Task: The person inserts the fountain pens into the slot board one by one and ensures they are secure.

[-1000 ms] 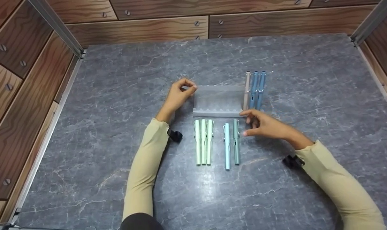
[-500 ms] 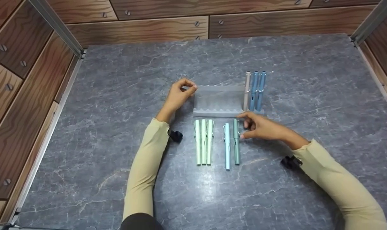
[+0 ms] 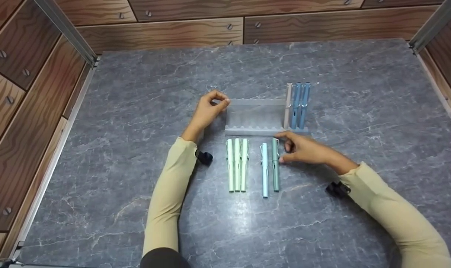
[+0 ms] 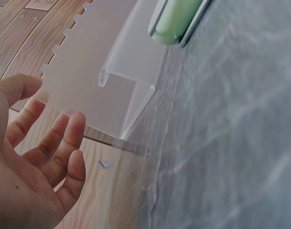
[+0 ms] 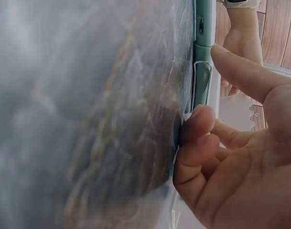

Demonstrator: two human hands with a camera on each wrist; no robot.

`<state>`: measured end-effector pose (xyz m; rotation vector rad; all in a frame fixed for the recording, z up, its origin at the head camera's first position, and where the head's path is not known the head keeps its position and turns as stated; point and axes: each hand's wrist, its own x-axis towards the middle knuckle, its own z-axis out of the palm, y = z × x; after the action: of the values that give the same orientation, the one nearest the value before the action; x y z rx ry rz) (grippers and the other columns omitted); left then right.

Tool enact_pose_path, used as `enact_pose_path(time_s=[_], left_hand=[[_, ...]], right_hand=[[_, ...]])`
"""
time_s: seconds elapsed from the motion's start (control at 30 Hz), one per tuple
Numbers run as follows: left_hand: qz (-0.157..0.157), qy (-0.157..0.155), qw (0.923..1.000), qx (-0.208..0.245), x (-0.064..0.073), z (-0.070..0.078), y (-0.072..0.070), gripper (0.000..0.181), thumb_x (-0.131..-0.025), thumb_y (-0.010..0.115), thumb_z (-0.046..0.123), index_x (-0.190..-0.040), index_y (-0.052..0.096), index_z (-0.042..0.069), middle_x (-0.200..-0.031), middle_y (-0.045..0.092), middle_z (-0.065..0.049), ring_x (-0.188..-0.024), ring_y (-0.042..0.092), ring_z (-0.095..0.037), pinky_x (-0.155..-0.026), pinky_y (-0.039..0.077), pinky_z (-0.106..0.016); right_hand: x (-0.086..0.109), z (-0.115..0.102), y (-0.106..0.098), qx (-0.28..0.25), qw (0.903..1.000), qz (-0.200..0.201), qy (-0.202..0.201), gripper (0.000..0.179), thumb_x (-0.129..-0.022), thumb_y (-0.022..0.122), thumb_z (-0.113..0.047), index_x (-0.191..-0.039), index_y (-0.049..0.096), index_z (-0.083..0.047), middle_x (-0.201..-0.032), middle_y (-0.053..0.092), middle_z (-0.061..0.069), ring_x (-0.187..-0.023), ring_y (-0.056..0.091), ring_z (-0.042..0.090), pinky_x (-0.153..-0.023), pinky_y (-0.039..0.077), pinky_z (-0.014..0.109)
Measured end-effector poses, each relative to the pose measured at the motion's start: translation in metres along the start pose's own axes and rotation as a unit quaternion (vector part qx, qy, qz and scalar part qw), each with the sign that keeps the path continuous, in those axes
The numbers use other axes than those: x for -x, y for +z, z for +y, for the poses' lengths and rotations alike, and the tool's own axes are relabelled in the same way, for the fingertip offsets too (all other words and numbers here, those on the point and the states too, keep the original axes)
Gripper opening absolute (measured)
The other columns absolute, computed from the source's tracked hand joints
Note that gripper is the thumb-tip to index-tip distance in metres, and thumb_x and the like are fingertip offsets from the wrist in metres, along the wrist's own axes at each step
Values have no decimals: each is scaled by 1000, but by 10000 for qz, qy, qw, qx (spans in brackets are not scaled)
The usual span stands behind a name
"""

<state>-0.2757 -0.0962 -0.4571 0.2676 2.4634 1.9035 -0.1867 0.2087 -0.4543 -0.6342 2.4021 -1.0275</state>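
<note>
A clear pen rack (image 3: pixel 255 115) stands on the table with its notched ledge toward me. My left hand (image 3: pixel 207 111) pinches its upper left corner between thumb and index finger; the left wrist view shows the other fingers (image 4: pixel 71 167) loosely bent. Upright at the rack's right end are one beige pen (image 3: pixel 288 108) and two blue pens (image 3: pixel 295 108). In front lies a dark green pen (image 3: pixel 275 167), clip side right. My right hand (image 3: pixel 303 148) is beside it, index fingertip by its top end, thumb (image 5: pixel 241 71) at its barrel, not closed round it.
A light blue pen (image 3: pixel 265 171) lies just left of the dark green one. Farther left, three light green pens (image 3: pixel 237 167) lie side by side. Wood-patterned panels (image 3: pixel 188 33) enclose the grey marbled table (image 3: pixel 136 93) at the back and sides.
My right hand has moved slightly left and toward me, from the rack's front ledge to the dark green pen. The left hand, rack and pens have stayed put.
</note>
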Motion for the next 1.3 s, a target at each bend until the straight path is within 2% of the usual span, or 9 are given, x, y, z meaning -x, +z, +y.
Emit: enact_pose_path(time_s=[0.23, 0.63, 0.97, 1.17, 1.3], left_hand=[[-59, 1, 9999, -109, 0, -2, -1, 18, -92, 66, 18, -101, 65, 3, -101, 64, -10, -85, 67, -41, -65, 49, -22], [-20, 17, 10000, -48, 1, -3, -2, 17, -91, 66, 17, -100, 65, 2, -96, 63, -6, -81, 65, -39, -64, 48, -22], [-34, -13, 10000, 7, 1, -1, -1, 21, -91, 66, 16, -101, 65, -2, -96, 62, -7, -83, 66, -40, -64, 48, -20], [-34, -93, 10000, -2, 0, -1, -1, 19, -91, 67, 18, -100, 65, 2, -98, 63, -6, -86, 66, -40, -67, 51, -29], [-77, -34, 10000, -4, -1, -1, -1, 18, -92, 66, 18, -101, 65, 3, -98, 63, -7, -86, 66, -40, -69, 52, -33]], right_hand=[[0, -2, 0, 266, 9996, -10, 20, 70, -79, 78, -16, -137, 43, 2, -86, 51, 7, -73, 43, 13, -64, 39, 23], [-3, -2, 4, 480, 9988, 48, 37, 62, -80, 75, -13, -133, 46, 1, -86, 52, 5, -75, 45, 14, -67, 41, 25], [-1, 0, 3, 603, 9980, 146, -150, 57, -83, 72, -11, -132, 44, 3, -82, 52, 5, -70, 44, 11, -64, 40, 23], [1, -1, 3, 570, 9979, 181, -244, 56, -83, 70, -9, -130, 43, 5, -84, 54, 6, -70, 44, 10, -63, 40, 21], [1, -1, 3, 554, 9977, 286, -250, 53, -81, 69, -4, -128, 45, 5, -85, 56, 6, -70, 46, 9, -63, 41, 20]])
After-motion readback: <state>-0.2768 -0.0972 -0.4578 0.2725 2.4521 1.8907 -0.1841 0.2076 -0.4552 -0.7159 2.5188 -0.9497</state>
